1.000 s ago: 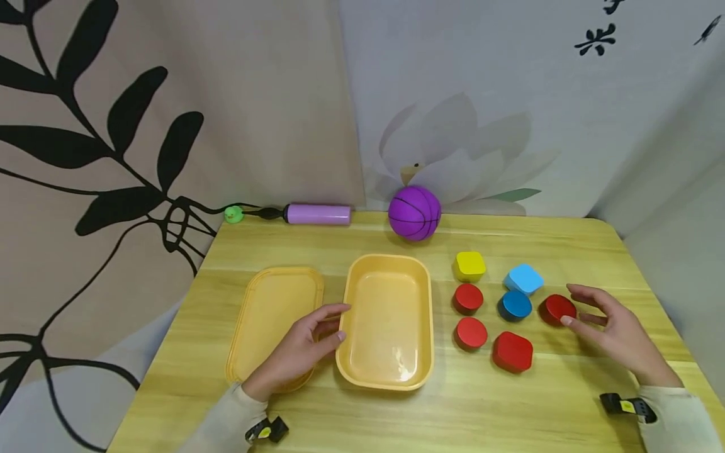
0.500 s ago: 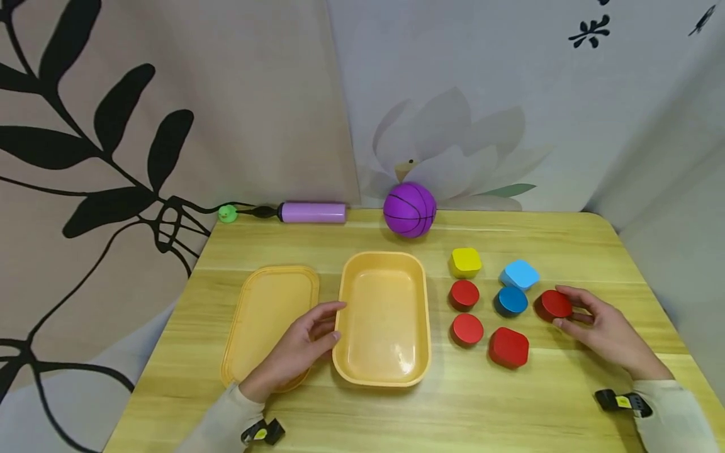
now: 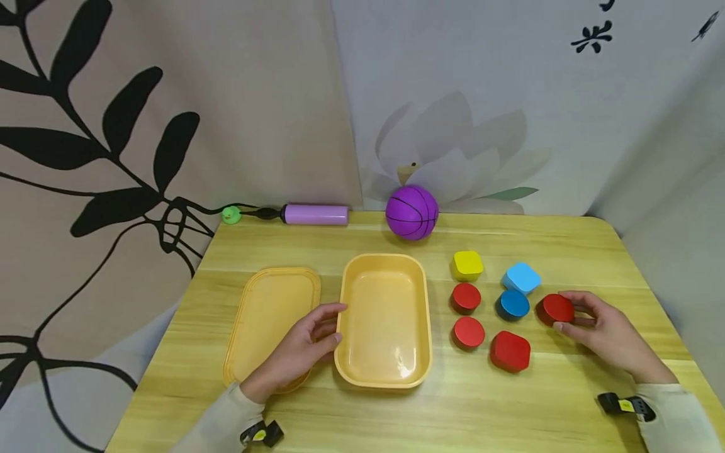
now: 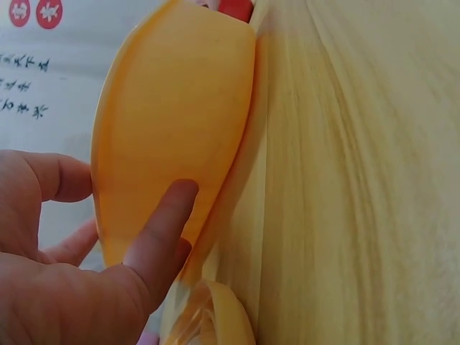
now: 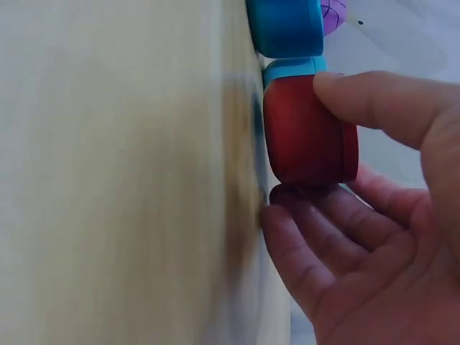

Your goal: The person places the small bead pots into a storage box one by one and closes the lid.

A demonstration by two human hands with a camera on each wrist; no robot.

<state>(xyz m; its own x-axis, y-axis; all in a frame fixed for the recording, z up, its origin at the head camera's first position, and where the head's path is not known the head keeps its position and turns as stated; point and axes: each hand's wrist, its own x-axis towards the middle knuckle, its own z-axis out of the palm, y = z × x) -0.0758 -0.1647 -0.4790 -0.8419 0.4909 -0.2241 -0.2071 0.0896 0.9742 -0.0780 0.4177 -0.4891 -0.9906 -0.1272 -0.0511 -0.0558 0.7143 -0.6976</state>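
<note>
In the head view, my left hand (image 3: 300,346) touches the left wall of a pale orange plastic tray (image 3: 340,371) with its fingertips and thumb. The left wrist view has the thumb against the outside wall (image 4: 165,115) and a finger at the rim. My right hand (image 3: 608,333) pinches a round red block (image 3: 555,309) between thumb and fingers, at the right of the block group. In the right wrist view, the thumb lies on the red block (image 5: 305,133) and the fingers curl beneath it. A round dark blue block (image 3: 512,304) is just left of it.
A flat orange lid (image 3: 277,302) lies partly beneath the left forearm. Around the right side sit a light blue block (image 3: 522,278), a yellow block (image 3: 467,265), two round red blocks (image 3: 466,298) and a squarish red block (image 3: 510,351). Behind stand a purple ball (image 3: 412,212) and a purple cylinder (image 3: 316,214).
My right hand has closed in on the round red block, its fingers now behind and beside it. The left hand stays at the tray, and the view has shifted slightly.
</note>
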